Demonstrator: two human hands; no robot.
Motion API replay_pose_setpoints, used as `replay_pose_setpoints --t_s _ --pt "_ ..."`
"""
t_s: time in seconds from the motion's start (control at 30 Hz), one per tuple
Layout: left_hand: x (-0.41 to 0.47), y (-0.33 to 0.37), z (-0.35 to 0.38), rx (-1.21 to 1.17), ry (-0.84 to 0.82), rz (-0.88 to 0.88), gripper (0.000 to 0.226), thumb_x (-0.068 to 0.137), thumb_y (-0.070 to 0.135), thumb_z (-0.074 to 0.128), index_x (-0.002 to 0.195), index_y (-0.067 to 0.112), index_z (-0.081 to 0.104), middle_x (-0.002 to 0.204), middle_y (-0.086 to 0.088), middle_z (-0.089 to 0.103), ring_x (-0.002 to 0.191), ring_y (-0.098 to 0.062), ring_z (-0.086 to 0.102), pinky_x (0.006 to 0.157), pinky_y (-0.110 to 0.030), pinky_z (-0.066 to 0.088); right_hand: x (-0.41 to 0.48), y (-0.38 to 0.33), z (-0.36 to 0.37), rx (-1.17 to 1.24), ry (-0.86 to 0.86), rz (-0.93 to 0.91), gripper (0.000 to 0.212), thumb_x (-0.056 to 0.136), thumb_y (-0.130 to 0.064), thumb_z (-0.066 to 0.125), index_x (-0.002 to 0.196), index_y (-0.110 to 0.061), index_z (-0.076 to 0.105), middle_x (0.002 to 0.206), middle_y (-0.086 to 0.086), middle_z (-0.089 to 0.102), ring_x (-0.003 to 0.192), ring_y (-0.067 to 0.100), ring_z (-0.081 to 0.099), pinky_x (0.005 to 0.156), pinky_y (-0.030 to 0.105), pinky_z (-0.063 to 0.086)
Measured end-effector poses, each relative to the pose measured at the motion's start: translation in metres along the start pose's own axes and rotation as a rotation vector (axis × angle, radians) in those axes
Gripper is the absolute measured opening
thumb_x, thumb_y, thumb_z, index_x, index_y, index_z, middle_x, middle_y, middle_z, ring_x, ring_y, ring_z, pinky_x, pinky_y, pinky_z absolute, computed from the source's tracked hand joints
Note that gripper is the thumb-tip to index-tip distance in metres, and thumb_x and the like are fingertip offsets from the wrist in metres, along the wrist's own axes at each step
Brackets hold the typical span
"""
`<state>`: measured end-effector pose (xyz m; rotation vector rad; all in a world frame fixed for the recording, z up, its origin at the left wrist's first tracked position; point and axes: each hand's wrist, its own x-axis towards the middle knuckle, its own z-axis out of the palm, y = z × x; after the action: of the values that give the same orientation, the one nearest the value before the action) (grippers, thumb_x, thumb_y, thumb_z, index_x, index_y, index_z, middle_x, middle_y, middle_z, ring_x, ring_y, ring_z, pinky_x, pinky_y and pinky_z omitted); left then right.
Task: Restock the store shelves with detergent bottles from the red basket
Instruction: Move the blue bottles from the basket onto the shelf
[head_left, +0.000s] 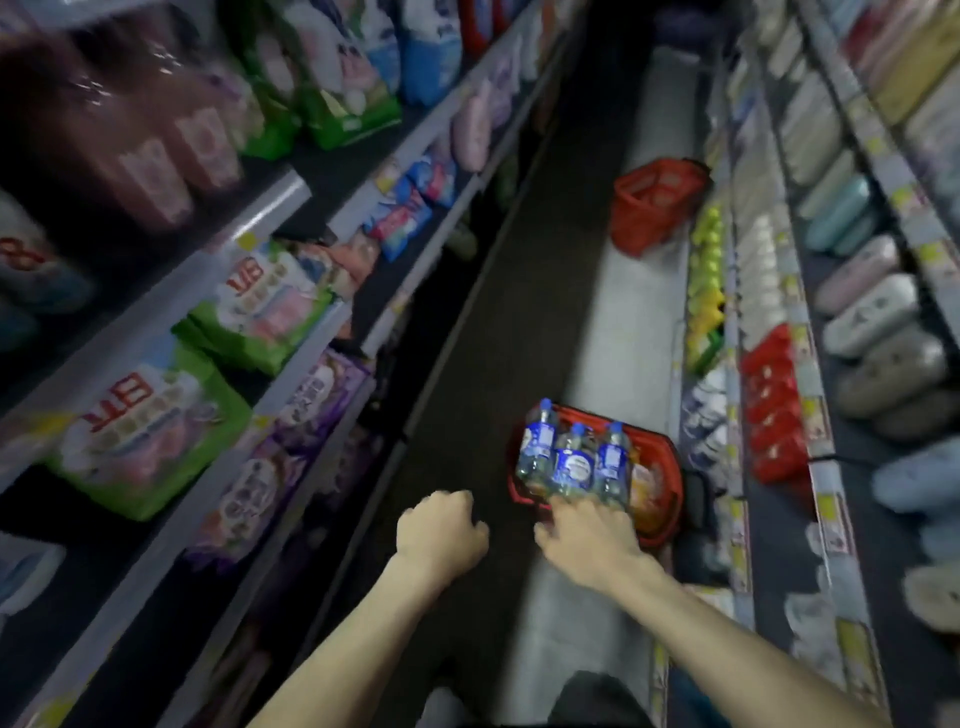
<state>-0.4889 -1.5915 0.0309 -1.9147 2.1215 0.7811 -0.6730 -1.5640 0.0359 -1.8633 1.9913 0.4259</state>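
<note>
Both forearms are bare, reaching fwd & down over the aisle floor (623, 322). L grip (441, 535) is knuckles-up w/ fingers curled under; nothing shows in it, palm side hidden. R grip (587, 540) is just to its right, the two apart. Its fingers are spread & stretched fwd, fingertips (563, 506) at the base of the detergent bottles (574, 462). Too blurred to say whether they actually touch.

There are 3 bottles, clear w/ blue caps & blue labels, standing side by side. They fill the left part of the red basket (670, 462), directly ahead of R grip and ahead-right of L grip. An orange-yellow pack (647, 488) lies in the same basket, right of the bottles, just ahead of R grip. The basket sits on the floor close against the foot of the right-hand shelves (821, 467).

Left of L grip are the left-hand shelves (291, 374), w/ purple bags (311, 400) on a lower level and green bags (150, 441) on the level above. Right of R grip, up on the right-hand shelves, are red packs (774, 415), w/ pale oval items (883, 374) beyond them.

Farther ahead of R grip, yellow-green bottles (709, 291) line a low shelf past the basket. Well ahead of both grips a second red basket (654, 208) stands on the floor by the same shelves; contents unreadable.
</note>
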Motion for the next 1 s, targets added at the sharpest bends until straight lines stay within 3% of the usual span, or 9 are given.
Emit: replay_pose_setpoints --t_s 0.23,0.43,0.77,1.0 --pt "0.071 0.037 0.024 0.086 -0.169 0.083 0.044 0.098 0.039 0.054 0.137 0.022 0.062 0.135 -0.007 0.066 0.127 -0.032 0.062 0.099 -0.039 0.050 0.041 0.055 0.027 0.031 -0.084 0.118 0.052 0.102 -0.052 0.042 0.136 -0.016 0.059 0.140 0.010 0.064 0.132 0.031 0.057 0.104 0.041 0.044" --pt "0.146 0.081 0.040 0.097 -0.302 0.054 0.038 0.096 0.041 0.052 0.124 0.018 0.065 0.127 -0.009 0.068 0.119 -0.033 0.065 0.096 -0.041 0.051 0.112 0.098 0.046 0.064 -0.156 0.094 0.049 0.102 -0.050 0.043 0.132 -0.015 0.060 0.134 0.010 0.068 0.126 0.031 0.059 0.100 0.041 0.045" --pt "0.263 0.136 0.042 0.169 -0.443 -0.062 0.035 0.097 0.038 0.050 0.121 0.018 0.066 0.123 -0.007 0.070 0.113 -0.031 0.067 0.094 -0.041 0.052 0.239 0.182 0.039 0.118 -0.272 0.032 0.049 0.101 -0.047 0.046 0.135 -0.015 0.058 0.134 0.011 0.066 0.126 0.032 0.060 0.100 0.041 0.048" --pt "0.337 0.138 0.065 0.162 -0.473 -0.032 0.035 0.098 0.035 0.049 0.123 0.018 0.066 0.127 -0.010 0.069 0.119 -0.035 0.065 0.096 -0.042 0.050 0.308 0.188 0.054 0.140 -0.351 0.073 0.044 0.101 -0.043 0.049 0.130 -0.012 0.060 0.131 0.012 0.067 0.122 0.034 0.062 0.103 0.043 0.048"
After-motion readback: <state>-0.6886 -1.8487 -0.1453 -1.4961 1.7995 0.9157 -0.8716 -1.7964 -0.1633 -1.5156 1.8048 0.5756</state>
